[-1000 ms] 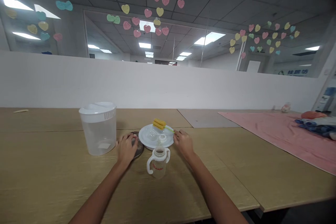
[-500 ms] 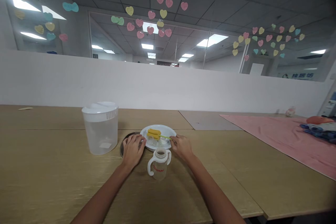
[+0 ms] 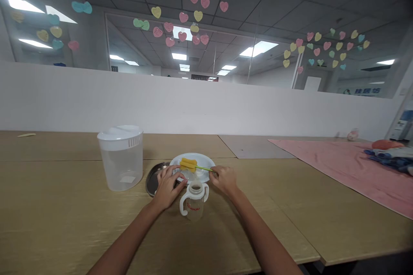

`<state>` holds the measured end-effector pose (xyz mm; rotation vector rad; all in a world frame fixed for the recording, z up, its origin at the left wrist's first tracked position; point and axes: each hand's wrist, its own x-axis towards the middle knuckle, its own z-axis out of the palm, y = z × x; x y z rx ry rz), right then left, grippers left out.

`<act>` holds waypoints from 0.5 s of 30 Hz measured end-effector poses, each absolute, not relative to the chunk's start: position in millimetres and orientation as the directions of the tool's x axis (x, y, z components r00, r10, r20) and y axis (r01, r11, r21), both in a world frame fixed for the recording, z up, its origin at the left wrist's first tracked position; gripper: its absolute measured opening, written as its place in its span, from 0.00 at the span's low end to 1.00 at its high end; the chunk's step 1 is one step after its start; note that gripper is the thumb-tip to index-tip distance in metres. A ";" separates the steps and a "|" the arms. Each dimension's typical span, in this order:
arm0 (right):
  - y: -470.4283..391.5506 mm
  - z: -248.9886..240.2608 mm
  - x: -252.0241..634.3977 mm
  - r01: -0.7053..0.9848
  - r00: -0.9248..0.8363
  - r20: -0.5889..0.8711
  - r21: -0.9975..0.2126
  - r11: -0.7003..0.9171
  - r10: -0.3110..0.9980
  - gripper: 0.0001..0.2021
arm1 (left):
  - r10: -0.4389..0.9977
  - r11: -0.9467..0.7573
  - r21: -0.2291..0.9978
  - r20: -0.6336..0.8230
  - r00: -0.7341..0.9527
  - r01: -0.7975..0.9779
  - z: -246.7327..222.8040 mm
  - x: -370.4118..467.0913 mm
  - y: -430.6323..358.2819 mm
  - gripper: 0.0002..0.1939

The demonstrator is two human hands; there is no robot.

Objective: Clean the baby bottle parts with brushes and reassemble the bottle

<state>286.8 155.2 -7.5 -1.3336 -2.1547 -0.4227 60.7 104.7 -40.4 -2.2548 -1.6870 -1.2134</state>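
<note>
Head view: right hand (image 3: 224, 178) pinches green handle (image 3: 203, 168) near its end, thumb and fingertips closed. Yellow sponge head (image 3: 188, 163) lies left of those fingertips, over white plate (image 3: 206, 161), just beside left fingertips. Left hand (image 3: 167, 185): fingers curved, thumb well apart, at plate's left rim; cannot tell whether touching clear piece. Dark dish (image 3: 151, 179) left of left fingers; two-handled bottle (image 3: 194, 206) between hands.

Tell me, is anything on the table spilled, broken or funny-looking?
I see nothing spilled or broken. One slightly odd thing: the two-handled baby bottle, in front of the white plate, stands open, with no top on it.
</note>
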 end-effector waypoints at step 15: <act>162.2 -16.2 286.5 0.852 -0.249 0.753 -0.128 0.507 0.609 0.11 | 0.604 -0.486 0.536 0.777 -0.177 0.691 -31.6 63.3 102.3 0.10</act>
